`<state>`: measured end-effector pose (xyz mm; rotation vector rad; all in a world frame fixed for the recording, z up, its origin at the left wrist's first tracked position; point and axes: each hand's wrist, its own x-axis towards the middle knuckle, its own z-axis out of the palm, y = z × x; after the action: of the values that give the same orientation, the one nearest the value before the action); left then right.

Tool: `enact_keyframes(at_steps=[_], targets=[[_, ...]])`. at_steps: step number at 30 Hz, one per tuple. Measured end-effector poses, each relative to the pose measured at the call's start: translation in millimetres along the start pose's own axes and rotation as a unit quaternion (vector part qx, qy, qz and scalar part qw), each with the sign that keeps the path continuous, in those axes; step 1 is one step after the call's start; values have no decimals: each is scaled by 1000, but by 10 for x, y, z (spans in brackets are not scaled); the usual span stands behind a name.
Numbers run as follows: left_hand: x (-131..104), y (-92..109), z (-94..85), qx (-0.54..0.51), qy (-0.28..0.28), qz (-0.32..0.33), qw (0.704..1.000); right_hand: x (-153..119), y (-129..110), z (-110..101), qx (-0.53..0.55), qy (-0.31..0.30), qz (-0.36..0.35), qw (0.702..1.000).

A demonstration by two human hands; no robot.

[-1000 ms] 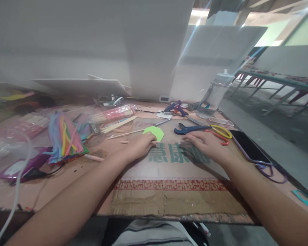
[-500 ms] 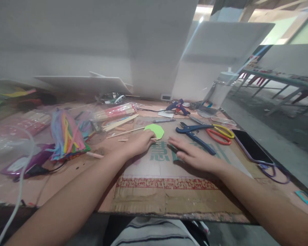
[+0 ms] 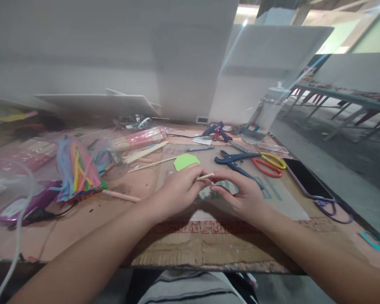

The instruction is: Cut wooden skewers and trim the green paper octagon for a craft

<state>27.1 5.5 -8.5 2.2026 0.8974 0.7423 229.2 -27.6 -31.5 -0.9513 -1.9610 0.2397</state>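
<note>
A short wooden stick (image 3: 205,177) is above the printed sheet (image 3: 289,204), pinched between the thumb and fingers of the left hand (image 3: 190,183). The right hand (image 3: 239,190) curves in at the stick's far end, thumb and forefinger bent toward each other; whether its fingertips grip anything, I cannot tell. Just beyond the left hand lies a bright green paper piece (image 3: 186,161), with a pen (image 3: 200,149) farther back. Right of these are blue-handled cutters (image 3: 236,158), scissors with red and yellow handles (image 3: 269,164) and a phone (image 3: 308,178). A glue gun (image 3: 217,131) rests toward the back of the counter (image 3: 91,230), near a lidded clear bottle (image 3: 264,114) whose fill level is hard to read. To the left, a clear plastic packet (image 3: 142,139) contains a bundle of thin sticks, and colourful fuzzy stems (image 3: 79,169) lie bunched beside more clear wrapping.
</note>
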Motion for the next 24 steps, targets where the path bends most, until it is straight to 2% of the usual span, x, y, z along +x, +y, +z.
enact_keyframes(at_steps=[3,5,7,8,9,11,12,13,14,15,17,20,22,24], targets=[[-6,-7,55,-16,-12,25,999,-16,-35,-4,17,-9,-23,1000],[-11,-25,40,-17,-2,41,999,-7,-61,-80,23,-25,18,999],[-25,-39,-13,-10,27,51,998,31,-86,-233,56,-91,92,990],[-36,-42,-48,-10,47,56,997,58,-96,-333,98,-161,124,974],[-50,-44,-84,-15,66,62,996,87,-105,-439,154,-251,143,945],[-78,-44,-145,-35,98,78,991,136,-115,-638,271,-463,119,836],[-92,-42,-167,-50,111,88,989,150,-116,-713,299,-536,99,783],[-104,-41,-181,-66,123,94,986,153,-112,-766,311,-574,84,753],[-115,-41,-190,-80,133,99,983,146,-103,-794,310,-579,83,749],[-123,-41,-193,-92,143,103,980,132,-86,-800,304,-559,98,765],[-135,-42,-193,-99,162,110,976,92,-31,-768,291,-477,157,815],[-139,-39,-203,-76,179,128,972,57,92,-691,243,-359,231,871],[-135,-21,-223,-58,185,121,974,65,169,-659,208,-289,246,901],[-129,14,-250,-40,192,103,975,87,215,-639,188,-244,247,919]])
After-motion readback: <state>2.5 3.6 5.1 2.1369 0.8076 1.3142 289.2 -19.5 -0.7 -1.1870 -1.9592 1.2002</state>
